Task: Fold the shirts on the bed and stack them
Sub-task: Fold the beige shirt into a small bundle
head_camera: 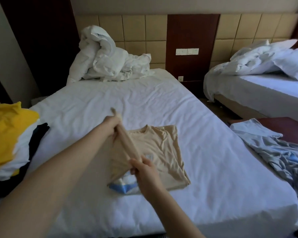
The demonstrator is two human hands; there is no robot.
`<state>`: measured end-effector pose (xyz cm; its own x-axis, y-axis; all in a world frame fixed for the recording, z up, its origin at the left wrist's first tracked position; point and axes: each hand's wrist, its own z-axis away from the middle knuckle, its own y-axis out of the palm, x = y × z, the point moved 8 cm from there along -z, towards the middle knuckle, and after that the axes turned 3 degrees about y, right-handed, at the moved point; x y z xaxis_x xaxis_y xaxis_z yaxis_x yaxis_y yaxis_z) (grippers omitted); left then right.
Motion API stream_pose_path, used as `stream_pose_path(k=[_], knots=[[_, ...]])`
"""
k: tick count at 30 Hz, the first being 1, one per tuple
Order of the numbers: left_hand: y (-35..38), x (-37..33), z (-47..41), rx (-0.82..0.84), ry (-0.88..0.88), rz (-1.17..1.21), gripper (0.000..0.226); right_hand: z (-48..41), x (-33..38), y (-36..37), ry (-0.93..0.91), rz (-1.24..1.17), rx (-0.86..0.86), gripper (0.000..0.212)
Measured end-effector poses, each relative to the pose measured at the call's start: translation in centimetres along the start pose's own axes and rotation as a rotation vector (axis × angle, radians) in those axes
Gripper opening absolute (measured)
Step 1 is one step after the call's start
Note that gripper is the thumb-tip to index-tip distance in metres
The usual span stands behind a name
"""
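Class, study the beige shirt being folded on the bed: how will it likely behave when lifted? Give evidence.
Probably floppy: the beige shirt bunches into a narrow strip between the left hand and right hand that grip its edge. Likely light: the fabric looks thin and creases finely. Unsupported parts would probably sag, so the fold may come undone.
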<state>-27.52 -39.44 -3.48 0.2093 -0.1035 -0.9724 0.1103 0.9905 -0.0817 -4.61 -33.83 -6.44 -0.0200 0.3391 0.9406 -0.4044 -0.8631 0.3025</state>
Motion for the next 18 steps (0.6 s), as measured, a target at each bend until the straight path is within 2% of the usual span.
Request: stream_pose_path(k=[4, 6, 8, 10, 12, 14, 16, 17, 18], knots=[[11.8, 0.3, 2.1, 0.337, 0.121, -0.358, 0.05, 2.0, 1.3, -8.8, -0.076, 0.134, -0.263, 0.021], [15.9, 1.4, 6.2, 0.524, 0.172, -0.444, 0.031, 3.0, 1.6, -12.0, -0.097, 0.378, -0.366, 0.007], [17.8, 2.4, 8.4, 0.604, 0.308, -0.573, 0.026, 3.4, 1.3, -13.5, -0.035, 0.681, -0.393, 0.027], [17.7, 2.5, 9.0, 0.608, 0.483, -0.674, 0.03, 3.8, 1.1, -13.5, 0.001, 0.954, -0.375, 0.043], [16.2, 1.8, 9.0, 0.547, 0.644, -0.687, 0.024, 4.1, 2.8, -12.5, -0.093, 1.144, -0.412, 0.042], [13.3, 1.6, 10.0, 0.461, 0.848, -0.794, 0.041, 3.8, 5.1, -11.0, -0.275, 1.174, -0.491, 0.043], [10.0, 4.2, 10.9, 0.384, 0.956, -0.925, 0.058, 2.0, 6.0, -9.4, -0.425, 1.194, -0.483, 0.047], [8.8, 6.3, 11.7, 0.37, 1.019, -1.049, 0.064, 0.8, 5.4, -8.6, -0.419, 1.284, -0.438, 0.056], [8.1, 8.2, 12.0, 0.357, 1.046, -1.165, 0.067, -0.4, 3.7, -8.1, -0.314, 1.401, -0.353, 0.068]])
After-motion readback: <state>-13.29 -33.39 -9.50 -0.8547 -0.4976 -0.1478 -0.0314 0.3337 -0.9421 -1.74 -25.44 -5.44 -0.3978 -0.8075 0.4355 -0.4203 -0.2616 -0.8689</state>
